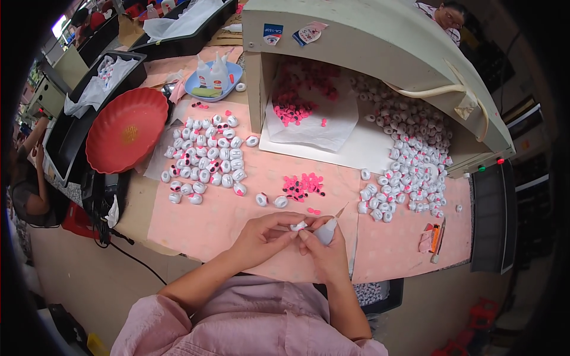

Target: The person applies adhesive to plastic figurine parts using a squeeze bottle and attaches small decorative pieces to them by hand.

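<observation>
My left hand [258,238] is closed, pinching a small rounded white piece [298,226] with a touch of pink on it. In my right hand [330,254] is a small pale glue bottle [326,231] with a thin needle tip pointing up and away to the right; fingertips of this hand also meet the white piece. Just beyond my hands lies a small heap of pink and dark flat bits [304,186]. Two loose white pieces [280,202] sit near my left fingers. Rows of similar white pieces [205,155] cover the cloth farther left.
A beige arched housing [380,37] stands over the table's back, with white paper [332,135] and pink bits under it. White pieces [409,184] pile at right, near an orange cutter [436,238]. At left are a red scalloped bowl [113,139] and a blue dish [193,88] of bottles.
</observation>
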The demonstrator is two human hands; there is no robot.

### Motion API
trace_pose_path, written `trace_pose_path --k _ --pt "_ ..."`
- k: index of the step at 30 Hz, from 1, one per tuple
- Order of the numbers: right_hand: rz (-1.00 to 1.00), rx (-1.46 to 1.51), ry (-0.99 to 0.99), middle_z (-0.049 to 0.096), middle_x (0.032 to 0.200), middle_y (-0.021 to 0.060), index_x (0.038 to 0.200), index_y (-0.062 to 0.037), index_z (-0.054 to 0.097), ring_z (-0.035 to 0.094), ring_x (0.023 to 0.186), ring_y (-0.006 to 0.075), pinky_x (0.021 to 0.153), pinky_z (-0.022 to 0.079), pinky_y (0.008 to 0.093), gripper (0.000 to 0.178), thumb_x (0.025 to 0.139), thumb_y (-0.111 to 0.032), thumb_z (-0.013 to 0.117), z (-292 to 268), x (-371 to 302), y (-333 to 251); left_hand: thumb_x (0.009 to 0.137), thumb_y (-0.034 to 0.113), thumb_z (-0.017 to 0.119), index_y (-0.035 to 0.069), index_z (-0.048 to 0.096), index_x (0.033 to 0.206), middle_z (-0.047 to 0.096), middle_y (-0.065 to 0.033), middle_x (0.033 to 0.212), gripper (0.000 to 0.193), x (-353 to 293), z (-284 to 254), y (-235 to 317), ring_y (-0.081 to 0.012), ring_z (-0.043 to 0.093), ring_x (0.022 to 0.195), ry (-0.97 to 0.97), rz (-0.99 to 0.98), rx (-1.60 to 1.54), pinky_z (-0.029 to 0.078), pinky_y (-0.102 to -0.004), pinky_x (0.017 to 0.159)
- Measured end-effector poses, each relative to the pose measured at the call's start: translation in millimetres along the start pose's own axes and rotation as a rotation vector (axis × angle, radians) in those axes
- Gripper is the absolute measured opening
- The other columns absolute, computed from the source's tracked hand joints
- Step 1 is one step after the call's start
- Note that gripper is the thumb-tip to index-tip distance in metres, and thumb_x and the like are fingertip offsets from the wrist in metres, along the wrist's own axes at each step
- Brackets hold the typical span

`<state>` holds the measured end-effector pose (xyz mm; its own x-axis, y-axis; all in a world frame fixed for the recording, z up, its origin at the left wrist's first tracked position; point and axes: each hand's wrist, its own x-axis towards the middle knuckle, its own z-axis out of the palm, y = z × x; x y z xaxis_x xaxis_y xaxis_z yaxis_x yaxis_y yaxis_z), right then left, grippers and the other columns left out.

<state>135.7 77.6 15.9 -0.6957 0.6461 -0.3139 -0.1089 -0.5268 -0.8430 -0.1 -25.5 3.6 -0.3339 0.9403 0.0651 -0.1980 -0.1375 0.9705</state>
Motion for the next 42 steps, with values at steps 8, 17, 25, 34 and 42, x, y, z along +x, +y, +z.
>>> trace_pose_path --k 8,17,25,34,42 --pt "-0.004 0.058 -0.018 0.057 0.104 0.0122 0.095 -0.004 0.046 0.058 0.073 0.0127 0.058 0.048 0.0251 0.02 0.087 0.005 0.062 -2.5 0.3 2.0 0.091 -0.003 0.057 0.003 0.058 0.12 0.059 -0.0108 0.126 0.03 0.0 1.6 -2.2 -0.0166 0.06 0.109 0.028 -0.009 -0.055 0.056 -0.0314 0.088" --pt "-0.055 0.034 0.002 0.057 0.103 0.0121 0.094 -0.0043 0.045 0.057 0.072 0.013 0.058 0.048 0.0248 0.022 0.085 0.008 0.061 3.0 -0.5 4.9 0.088 -0.012 0.052 -0.002 0.058 0.119 0.058 -0.0133 0.123 0.033 -4.2 -0.6 -5.2 -0.0196 0.06 0.109 0.05 -0.058 -0.052 0.053 -0.0332 0.093" --pt "-0.082 -0.004 -0.008 0.057 0.102 0.0109 0.094 -0.0036 0.045 0.059 0.077 0.0129 0.06 0.05 0.0243 0.022 0.085 0.007 0.062 6.5 2.4 8.7 0.089 -0.01 0.053 -0.003 0.058 0.115 0.06 -0.0128 0.12 0.028 -3.8 -1.3 -3.1 -0.0185 0.062 0.104 0.075 -0.057 -0.081 0.055 -0.0326 0.089" --pt "-0.08 0.001 -0.015 0.054 0.103 0.0104 0.096 -0.0048 0.044 0.059 0.076 0.0152 0.061 0.05 0.0257 0.024 0.085 0.01 0.059 6.2 1.3 11.6 0.09 -0.003 0.059 -0.002 0.058 0.116 0.062 -0.0124 0.118 0.027 -6.4 -0.2 -2.8 -0.0171 0.065 0.098 0.106 -0.056 -0.082 0.057 -0.0307 0.085" --pt "-0.115 -0.08 0.051 0.054 0.1 0.0109 0.096 -0.0041 0.043 0.058 0.069 0.0157 0.058 0.049 0.0263 0.024 0.084 0.011 0.058 7.4 -0.8 14.8 0.087 -0.005 0.057 -0.002 0.059 0.117 0.063 -0.0129 0.116 0.029 -6.0 0.3 -3.4 -0.0166 0.066 0.092 0.071 -0.052 -0.109 0.056 -0.0291 0.083"
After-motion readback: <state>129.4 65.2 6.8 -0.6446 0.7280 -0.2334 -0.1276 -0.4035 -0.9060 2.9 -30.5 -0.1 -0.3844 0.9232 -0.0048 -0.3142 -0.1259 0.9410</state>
